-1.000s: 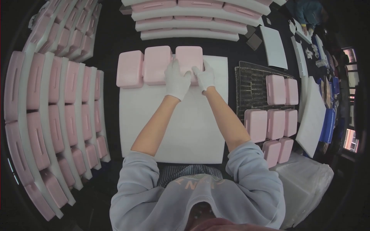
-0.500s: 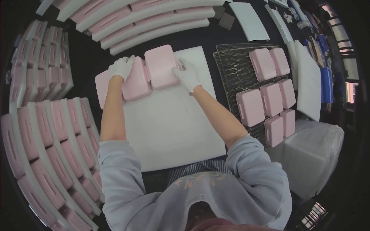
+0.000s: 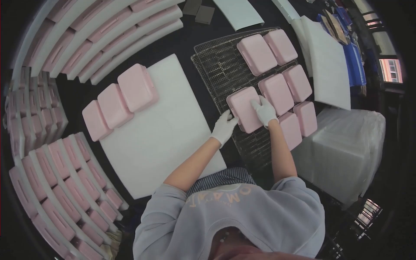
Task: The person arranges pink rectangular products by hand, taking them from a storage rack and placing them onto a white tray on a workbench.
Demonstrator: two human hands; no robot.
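Observation:
A pink case [image 3: 245,108] lies on the dark mesh rack [image 3: 216,73], with both gloved hands on it. My left hand [image 3: 224,128] touches its left edge, fingers together against the side. On the right part of its top and its right edge rests my right hand [image 3: 264,111], fingers spread. Several more pink cases [image 3: 276,93] lie beside and behind it on the rack. To the left, three pink cases [image 3: 116,106] stand in a touching row along the far left edge of a white foam sheet [image 3: 158,138].
Layered stacks of pink cases between white foam sheets [image 3: 69,182] stand at the left and far left. A plastic-wrapped block [image 3: 342,147] is at the right, near a leaning white panel [image 3: 325,65]. Blue bins [image 3: 355,65] stand at the far right.
The view has turned to the right. Both hands have let go of the cases on the foam sheet and moved right, onto a case on the rack.

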